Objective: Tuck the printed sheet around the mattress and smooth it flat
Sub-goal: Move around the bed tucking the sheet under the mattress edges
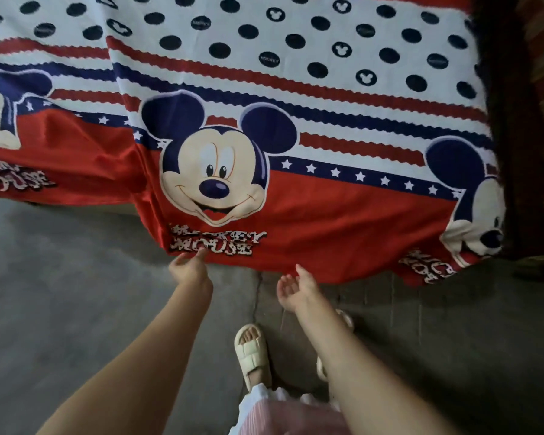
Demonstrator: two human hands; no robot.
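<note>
Sheet: the printed cotton-like sheet (296, 127), red along its hanging border, white with dark navy dots on top, crossed by red and navy wavy stripes and a navy band of white stars, covers the bed across the far half of the view and drapes over the near edge toward the floor.
Print: a large cartoon mouse face sits in the middle of the hanging border, with lettering under it; parts of two more faces show at the far left and far right.
Lie of the cloth: a deep fold runs down the sheet left of the middle face, and the red border to its left is rumpled; the lower hem hangs loose, not tucked under.
My left hand (190, 270): reaches forward, fingers loosely spread, fingertips touching the hem just under the lettering; I grip nothing that I can see.
My right hand (297, 288): held palm up with the fingers spread, just below the red hem to the right of my left hand; whether it touches the cloth I cannot tell.
Mattress: hidden under the sheet; I cannot make out its edge.
Floor: grey concrete floor (76, 293), with a crack running near the middle.
My feet: cream strapped sandal (253, 353) on the foot between my forearms; another is mostly hidden behind my right arm.
Right side: a dark upright bed frame (509, 120) stands beside the sheet's right edge.
</note>
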